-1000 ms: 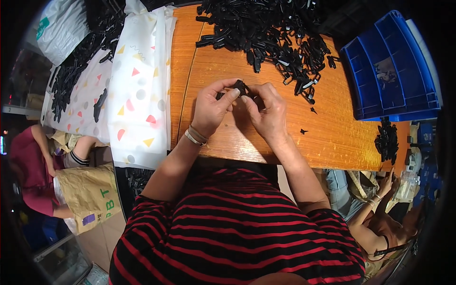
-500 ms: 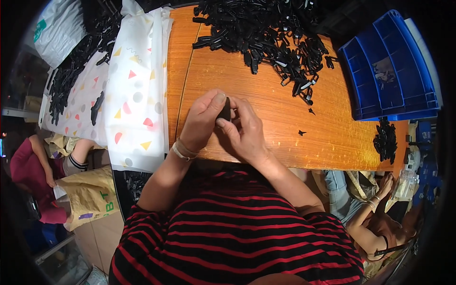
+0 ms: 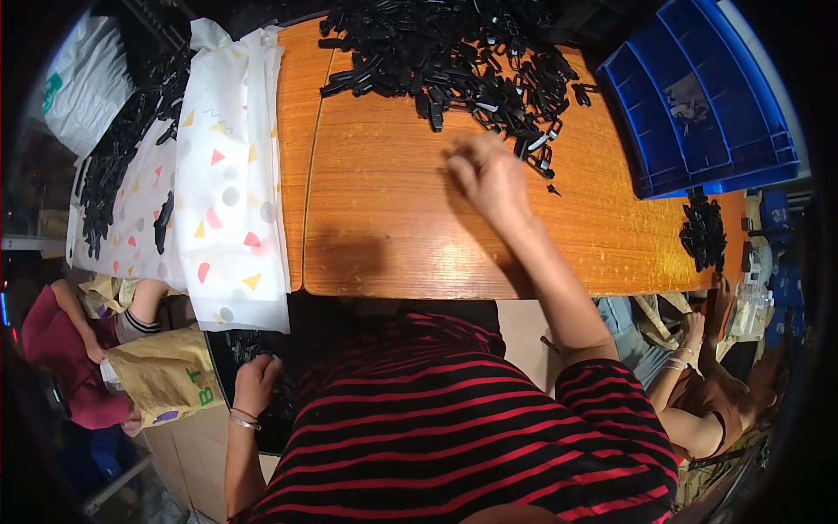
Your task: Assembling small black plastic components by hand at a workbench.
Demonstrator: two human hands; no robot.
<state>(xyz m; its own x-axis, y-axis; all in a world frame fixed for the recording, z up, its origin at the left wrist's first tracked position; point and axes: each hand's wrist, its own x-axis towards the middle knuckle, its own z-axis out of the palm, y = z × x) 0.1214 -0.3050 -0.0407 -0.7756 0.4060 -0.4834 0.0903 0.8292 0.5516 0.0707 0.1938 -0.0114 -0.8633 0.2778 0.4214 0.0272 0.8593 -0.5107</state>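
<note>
On my remote head cam, the R hand, blurred w/ fingers curled, is over the wood-grain tabletop nr a pile of small blk plastic parts. The L hand is off the front edge, lower L, by more blk pcs; I can't tell if either holds anything. A blue compartmented bin is upper R, a smaller blk heap nr its lower edge. White patterned sheeting lies at L. A co-worker in maroon is far L, another in brown far R.
</note>
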